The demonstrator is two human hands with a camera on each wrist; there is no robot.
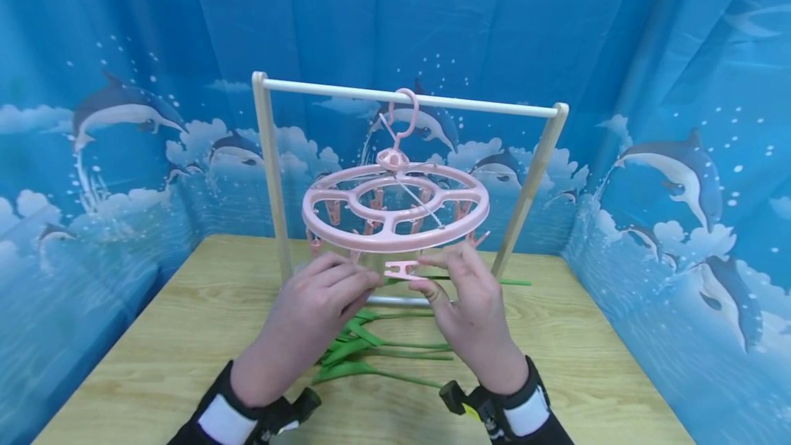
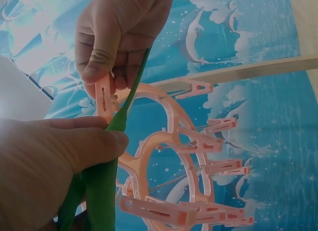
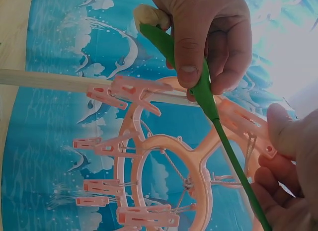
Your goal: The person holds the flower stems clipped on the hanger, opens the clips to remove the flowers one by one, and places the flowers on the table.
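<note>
My left hand (image 1: 324,297) pinches a green leafy stem (image 2: 115,122) between thumb and fingers, where the broad leaf narrows to the thin stalk. My right hand (image 1: 472,307) squeezes the handle end of a pink clothespin (image 1: 402,270) between thumb and fingers, and its jaws point toward the left hand. The clothespin is just below the front rim of a round pink hanging dryer (image 1: 395,242). In the right wrist view, the stem crosses right at the clothespin's jaw end, with the stalk running down past the right-hand fingers (image 3: 278,181).
The dryer hangs by its hook (image 1: 408,112) from the white bar (image 1: 334,90) of a wooden stand (image 1: 272,170). Other pink clothespins (image 1: 334,211) dangle round its rings. Several more green leafy stems (image 1: 352,362) lie on the wooden table (image 1: 185,342) beneath the hands. A blue dolphin-print curtain (image 1: 216,33) surrounds the table.
</note>
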